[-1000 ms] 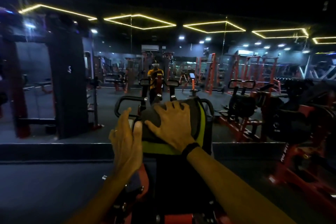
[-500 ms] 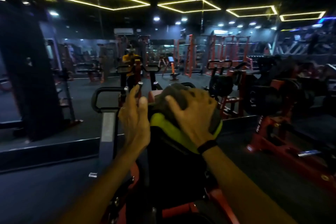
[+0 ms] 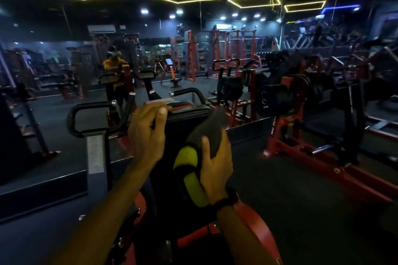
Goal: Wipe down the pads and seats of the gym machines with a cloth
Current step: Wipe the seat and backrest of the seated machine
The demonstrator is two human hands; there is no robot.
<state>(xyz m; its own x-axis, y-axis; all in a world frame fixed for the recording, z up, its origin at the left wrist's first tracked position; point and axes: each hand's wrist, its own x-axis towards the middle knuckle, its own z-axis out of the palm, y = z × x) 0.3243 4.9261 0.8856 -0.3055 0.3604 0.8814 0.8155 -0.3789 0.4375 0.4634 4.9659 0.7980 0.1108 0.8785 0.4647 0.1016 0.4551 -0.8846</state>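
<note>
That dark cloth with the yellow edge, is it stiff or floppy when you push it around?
Probably floppy: the cloth bunches into a soft lump under the right hand, its yellow edge curling. Likely light, since one hand moves it. It probably drags rather than slips on the pad, though the dim light hides the texture.

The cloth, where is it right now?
In the head view the cloth is low at centre, gripped by the right hand against the black pad, just right of the left hand.
</note>
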